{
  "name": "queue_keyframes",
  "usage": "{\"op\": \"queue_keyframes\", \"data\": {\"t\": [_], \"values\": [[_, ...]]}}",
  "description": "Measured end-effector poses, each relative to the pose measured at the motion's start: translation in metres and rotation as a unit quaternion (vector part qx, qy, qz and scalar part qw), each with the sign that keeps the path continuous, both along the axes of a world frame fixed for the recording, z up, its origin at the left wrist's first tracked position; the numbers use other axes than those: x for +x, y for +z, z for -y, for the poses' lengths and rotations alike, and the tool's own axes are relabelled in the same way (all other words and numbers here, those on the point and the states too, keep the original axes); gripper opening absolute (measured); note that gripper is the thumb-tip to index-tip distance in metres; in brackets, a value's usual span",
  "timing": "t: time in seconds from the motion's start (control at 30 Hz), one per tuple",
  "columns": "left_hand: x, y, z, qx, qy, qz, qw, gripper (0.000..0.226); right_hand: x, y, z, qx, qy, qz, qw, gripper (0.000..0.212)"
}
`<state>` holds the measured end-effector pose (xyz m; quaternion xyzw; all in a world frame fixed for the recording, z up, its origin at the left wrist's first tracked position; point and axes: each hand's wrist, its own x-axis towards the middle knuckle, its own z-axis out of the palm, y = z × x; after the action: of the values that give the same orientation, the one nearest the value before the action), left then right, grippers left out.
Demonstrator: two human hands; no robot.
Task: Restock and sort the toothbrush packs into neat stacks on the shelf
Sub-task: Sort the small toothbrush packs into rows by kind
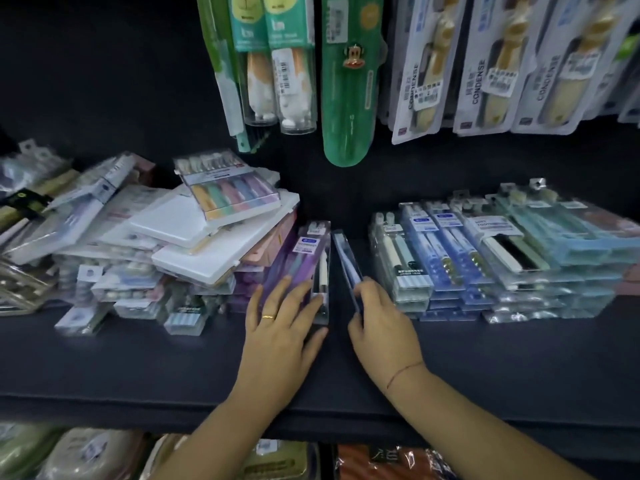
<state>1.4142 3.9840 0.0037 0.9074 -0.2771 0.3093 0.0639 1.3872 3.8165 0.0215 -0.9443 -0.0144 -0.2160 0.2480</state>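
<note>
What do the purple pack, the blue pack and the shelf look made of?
The purple pack looks like a clear, glossy rigid plastic box: brushes show through, edges glint. The blue pack, seen edge-on, seems the same. The shelf is dark and matte, no glare; material unclear.

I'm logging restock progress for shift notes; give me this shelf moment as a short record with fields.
left hand: fingers flat on purple pack
right hand: pinches blue pack, stood on edge
shelf, left side: messy pile, unsorted
shelf, right side: neat stacks in overlapping rows
above: hanging packs
</note>
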Motion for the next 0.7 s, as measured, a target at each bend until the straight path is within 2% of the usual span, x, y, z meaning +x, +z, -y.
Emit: {"op": "queue_keyframes", "data": {"t": [0.13, 0.3, 0.37, 0.43, 0.5, 0.6, 0.63, 0.7], "values": [[0.002, 0.0, 0.003, -0.016, 0.003, 0.013, 1.0, 0.045, -0.022, 0.0, 0.011, -0.131, -0.031, 0.043, 0.99, 0.051], [0.007, 0.0, 0.002, -0.039, 0.002, 0.018, 0.999, 0.053, -0.057, -0.006, 0.021, -0.179, 0.052, 0.084, 0.979, 0.049], [0.008, 0.001, 0.001, -0.053, 0.019, 0.008, 0.998, 0.058, -0.068, -0.007, 0.022, -0.149, 0.077, 0.054, 0.984, 0.045], [0.008, 0.002, 0.001, -0.064, 0.043, -0.003, 0.997, 0.063, -0.078, -0.001, 0.021, -0.097, 0.034, 0.015, 0.995, 0.043], [0.006, 0.003, 0.001, -0.073, 0.073, -0.011, 0.995, 0.067, -0.081, 0.004, 0.017, -0.045, -0.036, -0.039, 0.998, 0.056], [0.005, 0.004, 0.002, -0.089, 0.082, -0.009, 0.993, 0.061, -0.074, 0.005, 0.008, -0.05, -0.119, -0.11, 0.986, 0.08], [0.005, 0.004, 0.002, -0.099, 0.076, -0.004, 0.992, 0.057, -0.072, 0.006, 0.003, -0.048, -0.132, -0.113, 0.984, 0.08], [0.006, 0.005, 0.001, -0.117, 0.067, 0.01, 0.991, 0.049, -0.068, 0.005, -0.005, -0.018, -0.137, -0.098, 0.986, 0.069]]}}
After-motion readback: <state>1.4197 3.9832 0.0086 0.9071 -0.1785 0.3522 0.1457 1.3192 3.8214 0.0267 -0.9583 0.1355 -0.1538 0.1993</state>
